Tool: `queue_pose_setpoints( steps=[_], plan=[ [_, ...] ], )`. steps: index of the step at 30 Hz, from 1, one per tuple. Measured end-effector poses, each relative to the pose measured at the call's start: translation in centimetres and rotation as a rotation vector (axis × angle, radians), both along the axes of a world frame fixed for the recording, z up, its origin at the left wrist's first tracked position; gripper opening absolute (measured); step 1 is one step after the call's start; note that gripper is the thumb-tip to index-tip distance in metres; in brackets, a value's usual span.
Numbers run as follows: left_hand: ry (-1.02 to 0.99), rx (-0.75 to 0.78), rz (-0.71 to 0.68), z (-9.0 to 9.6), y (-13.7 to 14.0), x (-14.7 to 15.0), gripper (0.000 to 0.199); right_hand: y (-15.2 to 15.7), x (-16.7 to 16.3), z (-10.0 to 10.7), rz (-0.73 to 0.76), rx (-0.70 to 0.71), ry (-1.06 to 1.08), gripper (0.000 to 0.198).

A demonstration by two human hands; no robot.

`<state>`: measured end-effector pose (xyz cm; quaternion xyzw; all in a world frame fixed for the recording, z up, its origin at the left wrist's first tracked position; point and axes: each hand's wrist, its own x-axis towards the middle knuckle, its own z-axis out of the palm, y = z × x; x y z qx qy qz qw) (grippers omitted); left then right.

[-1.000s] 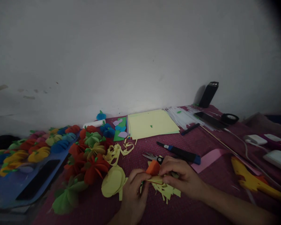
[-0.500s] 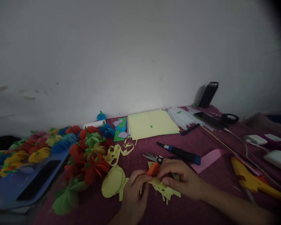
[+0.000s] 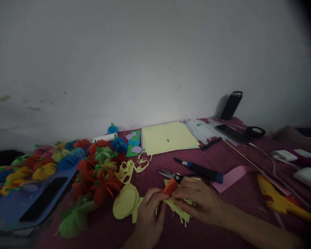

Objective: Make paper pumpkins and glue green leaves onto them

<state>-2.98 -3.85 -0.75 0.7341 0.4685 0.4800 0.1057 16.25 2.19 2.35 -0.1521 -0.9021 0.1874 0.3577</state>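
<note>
2 hands at 6 o'clock, 1 yellow tool at 4, 1 large cutter, 1 black can at 3.

A black canister stands by the pale wall, near a phone and black roll.

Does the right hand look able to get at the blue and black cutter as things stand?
Probably yes: the cutter lies just beyond the right hand, with nothing on top, though that hand is occupied with a paper piece.
</note>
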Motion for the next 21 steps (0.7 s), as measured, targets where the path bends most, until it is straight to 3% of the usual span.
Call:
queue_pose_setpoints(
  steps=[7, 13, 21],
  plan=[
    [0.056, 0.056, -0.007, 0.42, -0.20, 0.17, 0.024, 0.15, 0.22, -0.08, -0.168, -0.145, 0.073, 0.012],
    [0.053, 0.096, 0.003, 0.59, -0.10, 0.23, 0.025, 0.51, -0.27, 0.13, 0.002, -0.290, 0.079, 0.017],
    [0.016, 0.136, 0.047, -0.19, -0.05, 0.20, 0.030, 0.27, -0.40, 0.57, -0.017, -0.314, 0.012, 0.025]
  ],
)
